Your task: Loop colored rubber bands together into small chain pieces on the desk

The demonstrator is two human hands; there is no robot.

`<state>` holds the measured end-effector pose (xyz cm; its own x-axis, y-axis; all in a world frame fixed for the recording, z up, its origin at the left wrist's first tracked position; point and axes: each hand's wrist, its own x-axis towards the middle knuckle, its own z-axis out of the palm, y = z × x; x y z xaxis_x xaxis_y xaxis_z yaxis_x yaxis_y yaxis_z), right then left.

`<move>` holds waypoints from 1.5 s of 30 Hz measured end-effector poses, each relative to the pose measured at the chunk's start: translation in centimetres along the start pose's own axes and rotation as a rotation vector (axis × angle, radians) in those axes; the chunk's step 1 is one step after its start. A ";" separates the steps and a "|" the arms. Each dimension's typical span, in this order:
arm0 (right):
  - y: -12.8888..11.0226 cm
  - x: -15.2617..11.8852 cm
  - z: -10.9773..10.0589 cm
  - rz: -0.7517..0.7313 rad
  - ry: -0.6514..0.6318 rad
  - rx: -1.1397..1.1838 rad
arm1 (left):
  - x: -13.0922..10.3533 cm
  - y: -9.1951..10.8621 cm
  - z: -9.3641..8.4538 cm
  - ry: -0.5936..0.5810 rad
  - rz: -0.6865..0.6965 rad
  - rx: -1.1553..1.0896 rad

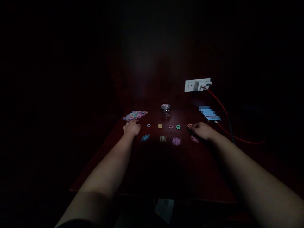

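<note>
My left hand (132, 128) rests palm down on the dark red table, fingers slightly bent and apart at the near edge of a mixed heap of small coloured rubber bands (136, 115). Thumb and fingers of my right hand (201, 130) pinch a coral hair tie (190, 125) at the right end of a row. Along that row lie a blue hair tie (148, 125), yellow hair ties (160, 126), a pink hair tie (171, 127) and a green hair tie (178, 127). Nearer to me are blue bands (145, 137), yellowish bands (162, 138), purple bands (176, 141) and pink bands (194, 139).
A small clear jar (165, 110) with a patterned lid stands behind the row. To the right lies a phone (209, 113), its red cable (219, 101) running to a white wall socket (191, 85). The surroundings are very dark. Something pale (164, 209) shows below the table's front edge.
</note>
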<state>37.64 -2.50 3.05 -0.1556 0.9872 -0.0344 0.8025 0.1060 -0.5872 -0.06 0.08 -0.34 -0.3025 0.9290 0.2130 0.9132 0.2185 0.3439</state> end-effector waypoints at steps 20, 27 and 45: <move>0.2 0.0 0.1 0.029 0.023 -0.034 | 0.7 -0.2 0.3 0.004 0.001 -0.031; 0.6 0.2 0.3 0.005 0.033 -0.020 | 0.9 -0.3 0.2 0.061 0.003 -0.112; 0.8 -0.2 0.8 0.036 0.116 0.088 | -1.8 0.4 -0.1 0.343 0.243 -0.837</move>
<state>37.86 -2.69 1.90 -0.0559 0.9978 0.0342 0.7516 0.0646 -0.6564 0.78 -1.50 -0.49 -0.3144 0.7533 0.5777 0.5084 -0.3803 0.7726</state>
